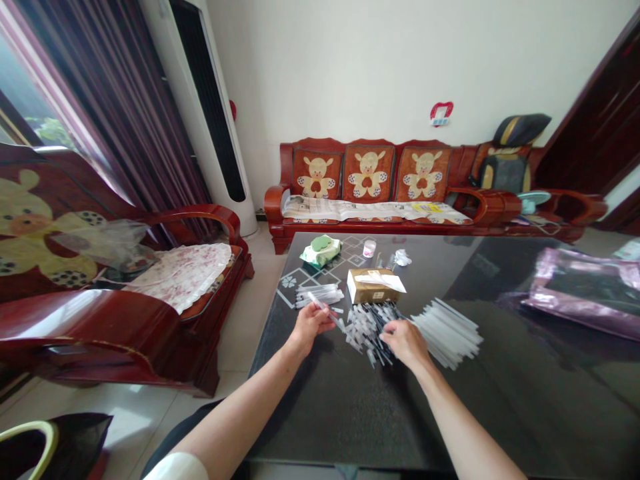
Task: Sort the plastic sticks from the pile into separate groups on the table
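A slim translucent plastic tube [316,303] is pinched in the fingers of my left hand [311,328], pointing up and to the left. My right hand [406,341] is at the right edge of a heap of small white-and-black stick-like pieces [364,331]. Its fingers are closed together there; whatever they hold is hidden or too small to name. Right of that hand, many long translucent tubes [447,332] lie spread in a loose stack. Behind my left hand rests a smaller bundle of similar tubes [320,295].
On the dark glossy table [310,413], a tissue box [373,288] stands behind the heap. Farther back are a green wipes pack [321,251], a small white jar [369,249] and crumpled tissue [402,257]. A pinkish plastic bag [583,293] lies at right.
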Demonstrator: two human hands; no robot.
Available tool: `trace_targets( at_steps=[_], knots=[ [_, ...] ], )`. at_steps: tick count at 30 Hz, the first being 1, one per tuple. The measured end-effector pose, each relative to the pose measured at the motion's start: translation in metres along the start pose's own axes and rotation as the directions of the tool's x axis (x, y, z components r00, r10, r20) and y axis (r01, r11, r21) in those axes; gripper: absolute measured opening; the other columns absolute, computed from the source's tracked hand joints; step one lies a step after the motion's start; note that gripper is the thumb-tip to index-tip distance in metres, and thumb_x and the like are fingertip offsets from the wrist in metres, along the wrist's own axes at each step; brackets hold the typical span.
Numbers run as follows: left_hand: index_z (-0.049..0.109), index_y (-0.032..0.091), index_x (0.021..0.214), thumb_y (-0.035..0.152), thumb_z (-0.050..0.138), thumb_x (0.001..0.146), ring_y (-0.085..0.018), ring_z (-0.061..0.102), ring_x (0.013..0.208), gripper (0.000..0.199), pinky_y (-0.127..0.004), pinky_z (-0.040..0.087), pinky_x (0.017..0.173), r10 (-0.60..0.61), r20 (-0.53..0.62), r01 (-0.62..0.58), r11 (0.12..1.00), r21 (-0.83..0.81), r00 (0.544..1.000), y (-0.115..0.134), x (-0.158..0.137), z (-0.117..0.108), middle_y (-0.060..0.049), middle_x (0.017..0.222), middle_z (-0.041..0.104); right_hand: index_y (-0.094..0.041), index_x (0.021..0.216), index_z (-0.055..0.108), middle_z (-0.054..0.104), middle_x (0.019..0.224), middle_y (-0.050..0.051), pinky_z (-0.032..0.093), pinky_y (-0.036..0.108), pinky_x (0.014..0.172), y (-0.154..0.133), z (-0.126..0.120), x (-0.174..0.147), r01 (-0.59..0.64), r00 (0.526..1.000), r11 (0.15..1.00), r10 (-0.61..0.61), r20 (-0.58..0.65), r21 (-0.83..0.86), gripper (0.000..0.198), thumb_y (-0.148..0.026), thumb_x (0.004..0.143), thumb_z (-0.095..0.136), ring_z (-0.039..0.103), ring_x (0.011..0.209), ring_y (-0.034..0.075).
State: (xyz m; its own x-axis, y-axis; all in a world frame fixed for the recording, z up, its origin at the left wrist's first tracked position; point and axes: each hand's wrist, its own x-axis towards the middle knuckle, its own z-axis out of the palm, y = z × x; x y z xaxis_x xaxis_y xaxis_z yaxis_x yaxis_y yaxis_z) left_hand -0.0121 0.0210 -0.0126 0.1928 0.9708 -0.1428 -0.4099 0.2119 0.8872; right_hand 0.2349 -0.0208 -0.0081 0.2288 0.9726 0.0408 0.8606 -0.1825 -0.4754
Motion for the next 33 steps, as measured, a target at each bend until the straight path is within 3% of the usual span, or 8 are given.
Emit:
trace_targets(
  at_steps=[2,5,10,17,23,29,31,33],
  knots=[
    [0.056,0.014,0.088,0.032,0.079,0.066,-0.016,0.067,0.067,0.036,-0.028,0.055,0.066,-0.004,0.005,0.004,1.0,-0.002,1.0,0.0,-0.001,0.001,-0.008,0.079,0.071,-0.02,0.083,0.072,0.07,0.069,0.005,0.042,0.026,0.055,-0.007,0.003,-0.004,0.076,0.996,0.989,-0.082,0.037,0.127,0.022,-0.033,0.076,0.057,0.065,0.063,0.019],
    [0.056,0.014,0.088,0.032,0.079,0.066,-0.016,0.067,0.067,0.037,-0.029,0.054,0.066,-0.011,0.023,0.011,1.0,0.004,1.0,-0.001,-0.001,0.003,-0.008,0.079,0.071,-0.017,0.069,0.066,0.064,0.055,0.002,0.04,0.023,0.046,-0.021,0.011,-0.014,0.157,0.956,0.903,-0.24,0.167,0.4,0.033,-0.038,0.086,0.046,0.055,0.042,0.012],
    [0.056,0.014,0.09,0.034,0.078,0.066,-0.017,0.067,0.069,0.038,-0.031,0.055,0.067,-0.022,0.063,0.021,0.999,0.028,0.998,-0.006,-0.004,0.005,-0.009,0.081,0.071,-0.016,0.067,0.062,0.065,0.057,0.002,0.036,0.019,0.038,-0.041,0.029,-0.03,0.087,0.901,0.799,-0.319,0.296,0.596,0.033,-0.041,0.085,0.049,0.053,0.039,0.009],
    [0.056,0.013,0.088,0.029,0.078,0.067,-0.017,0.067,0.068,0.034,-0.03,0.055,0.066,0.091,-0.068,-0.09,0.996,0.023,0.994,0.011,0.011,-0.012,-0.009,0.079,0.07,-0.015,0.063,0.063,0.062,0.05,0.001,0.035,0.017,0.037,-0.028,0.018,-0.024,0.048,0.884,0.865,-0.27,0.382,0.5,0.02,-0.028,0.075,0.055,0.052,0.037,0.009],
    [0.056,0.013,0.087,0.02,0.076,0.068,-0.013,0.065,0.062,0.029,-0.03,0.056,0.067,0.16,-0.274,-0.176,0.984,-0.034,0.948,0.029,0.023,-0.03,-0.003,0.075,0.066,-0.017,0.055,0.061,0.061,0.047,0.002,0.035,0.02,0.042,0.005,-0.004,-0.006,0.032,0.982,0.979,-0.069,0.176,0.202,0.021,-0.023,0.074,0.053,0.055,0.04,0.012],
    [0.057,0.014,0.093,0.023,0.078,0.064,-0.015,0.065,0.064,0.037,-0.029,0.055,0.062,0.06,-0.079,-0.057,0.997,0.043,0.995,0.019,0.006,-0.011,-0.006,0.078,0.069,-0.019,0.059,0.064,0.068,0.064,0.01,0.037,0.026,0.054,0.006,-0.012,-0.001,0.066,0.991,0.992,-0.077,-0.106,-0.105,0.025,-0.031,0.078,0.054,0.063,0.064,0.02],
    [0.058,0.014,0.093,0.026,0.079,0.063,-0.015,0.065,0.065,0.039,-0.026,0.053,0.059,0.021,0.013,-0.022,0.997,0.077,1.0,0.013,-0.001,-0.001,-0.008,0.081,0.07,-0.018,0.065,0.064,0.067,0.063,0.009,0.038,0.027,0.053,-0.005,-0.008,-0.005,0.136,0.987,0.99,-0.133,-0.089,0.033,0.034,-0.039,0.085,0.047,0.062,0.061,0.019],
    [0.059,0.014,0.092,0.029,0.08,0.062,-0.014,0.064,0.063,0.039,-0.025,0.051,0.058,-0.007,0.103,-0.003,0.996,0.092,0.995,0.006,-0.007,0.008,-0.008,0.082,0.07,-0.017,0.072,0.064,0.064,0.059,0.007,0.039,0.025,0.048,-0.019,0.001,-0.012,0.127,0.984,0.935,-0.16,0.075,0.332,0.042,-0.046,0.089,0.038,0.059,0.05,0.016]
  ],
)
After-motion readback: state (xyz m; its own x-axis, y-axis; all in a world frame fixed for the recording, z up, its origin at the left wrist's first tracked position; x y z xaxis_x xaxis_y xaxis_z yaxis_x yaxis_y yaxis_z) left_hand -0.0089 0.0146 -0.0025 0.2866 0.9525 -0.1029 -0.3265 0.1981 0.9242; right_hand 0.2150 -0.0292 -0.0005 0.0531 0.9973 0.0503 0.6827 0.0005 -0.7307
